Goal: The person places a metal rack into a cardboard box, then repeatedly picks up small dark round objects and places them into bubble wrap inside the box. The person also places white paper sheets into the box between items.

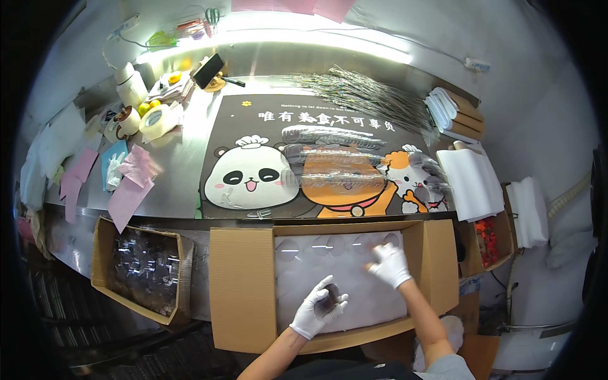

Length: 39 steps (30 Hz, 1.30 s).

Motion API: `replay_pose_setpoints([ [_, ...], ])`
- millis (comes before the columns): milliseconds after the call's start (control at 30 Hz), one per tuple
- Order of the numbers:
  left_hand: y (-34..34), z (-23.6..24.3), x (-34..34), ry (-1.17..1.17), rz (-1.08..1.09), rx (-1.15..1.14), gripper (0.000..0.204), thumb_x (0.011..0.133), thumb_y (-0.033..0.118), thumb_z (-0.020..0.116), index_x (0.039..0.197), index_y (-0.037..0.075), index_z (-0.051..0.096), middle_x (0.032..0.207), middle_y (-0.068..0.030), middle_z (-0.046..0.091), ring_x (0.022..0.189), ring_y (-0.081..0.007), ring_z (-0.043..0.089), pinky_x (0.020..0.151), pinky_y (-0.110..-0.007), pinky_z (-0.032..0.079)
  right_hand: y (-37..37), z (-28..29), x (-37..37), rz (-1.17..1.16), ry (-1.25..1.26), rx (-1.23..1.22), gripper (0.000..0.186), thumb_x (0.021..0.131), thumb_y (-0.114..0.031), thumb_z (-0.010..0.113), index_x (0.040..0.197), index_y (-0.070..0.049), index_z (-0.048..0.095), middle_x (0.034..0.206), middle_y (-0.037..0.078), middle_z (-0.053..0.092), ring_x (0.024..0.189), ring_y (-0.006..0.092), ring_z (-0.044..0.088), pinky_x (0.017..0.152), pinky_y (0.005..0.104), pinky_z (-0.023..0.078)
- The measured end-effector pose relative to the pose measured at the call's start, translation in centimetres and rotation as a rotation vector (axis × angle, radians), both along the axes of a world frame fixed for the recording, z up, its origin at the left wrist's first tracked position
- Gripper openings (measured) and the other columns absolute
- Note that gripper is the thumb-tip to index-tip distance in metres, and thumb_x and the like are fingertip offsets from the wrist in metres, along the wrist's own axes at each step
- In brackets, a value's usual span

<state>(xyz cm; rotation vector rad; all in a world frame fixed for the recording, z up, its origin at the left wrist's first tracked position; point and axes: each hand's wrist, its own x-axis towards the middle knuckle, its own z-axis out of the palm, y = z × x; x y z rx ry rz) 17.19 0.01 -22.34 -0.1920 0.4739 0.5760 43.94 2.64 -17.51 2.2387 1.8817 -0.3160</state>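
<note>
1. A small open carton (136,272) of clear plastic pieces is being kept below the bench's front edge, at the far left.
2. Pink paper sheets (130,190) and tape rolls (155,120) are being left lying near the bench's left end.
3. A printed mat (253,126) with a cartoon panda and an orange animal is being spread over the middle of the steel bench (177,164); stacks of clear lids (332,158) are lying across it.
4. A large open cardboard box (244,288) is being held against the bench's front edge; clear round discs (329,247) are resting on its white lining.
5. The left hand (316,310), white-gloved, is being kept over the box's near edge, fingers clamped around a small stack of clear discs (328,299).
6. The right hand (391,265), also gloved, is being held down on the lining near the box's right wall, fingers drawn together; whether a disc is being pinched cannot be told, the hand being blurred.
7. White folded sheets (472,183) are being stored at the bench's right end.
</note>
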Motion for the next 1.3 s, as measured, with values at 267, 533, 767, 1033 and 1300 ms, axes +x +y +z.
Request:
replay_pose_setpoints([
  [267, -1.1, 0.3, -0.6, 0.243, 0.022, 0.127, 0.048, 0.101, 0.018, 0.055, 0.148, 0.012, 0.049, 0.132, -0.0049, 0.056, 0.117, -0.0206, 0.058, 0.096, -0.039, 0.054, -4.4, -0.1, -10.0, 0.151, 0.693, -0.139, 0.058, 0.084, -0.050, 0.074, 0.123, -0.008, 0.064, 0.110, 0.015, 0.072, 0.102, 0.0333, 0.070, 0.087, 0.0406, 0.056],
  [533, 5.4, -0.8, 1.8, 1.261, -0.176, 1.064, 0.037, 0.081, 0.025, 0.080, 0.107, 0.000, 0.071, 0.097, -0.0110, 0.073, 0.082, -0.0176, 0.067, 0.074, -0.031, 0.054, 1.8, -6.5, -4.5, -0.144, 0.355, 0.287, 0.028, 0.085, -0.024, 0.070, 0.109, -0.010, 0.071, 0.090, 0.013, 0.074, 0.086, 0.0326, 0.071, 0.078, 0.0444, 0.056],
  [767, 11.1, -2.7, 7.3, 1.955, -0.344, 1.636, 0.020, 0.079, 0.017, 0.069, 0.095, 0.007, 0.070, 0.107, -0.0105, 0.068, 0.090, -0.0343, 0.069, 0.073, -0.042, 0.059, 2.2, -7.0, 3.3, -0.361, 0.138, 0.071, 0.052, 0.083, -0.031, 0.074, 0.129, -0.009, 0.061, 0.106, 0.016, 0.073, 0.101, 0.0366, 0.069, 0.086, 0.0456, 0.054],
  [1033, 11.4, -2.8, 8.2, 2.025, -0.488, 1.552, 0.018, 0.079, 0.013, 0.071, 0.097, 0.008, 0.069, 0.107, -0.0112, 0.067, 0.098, -0.0340, 0.067, 0.075, -0.043, 0.059, 1.7, -5.0, 11.0, -0.432, 0.040, -0.133, 0.062, 0.081, -0.043, 0.078, 0.122, 0.000, 0.059, 0.112, 0.021, 0.072, 0.105, 0.0391, 0.069, 0.091, 0.0459, 0.055],
  [1300, 10.1, -0.7, 5.0, 2.206, -0.335, 1.562, 0.040, 0.078, 0.021, 0.076, 0.115, 0.008, 0.067, 0.110, -0.0131, 0.068, 0.099, -0.0336, 0.066, 0.083, -0.041, 0.058, 1.7, -4.9, 7.3, -0.351, 0.042, -0.059, 0.065, 0.081, -0.046, 0.076, 0.127, -0.003, 0.060, 0.106, 0.022, 0.073, 0.095, 0.0383, 0.072, 0.083, 0.0450, 0.058],
])
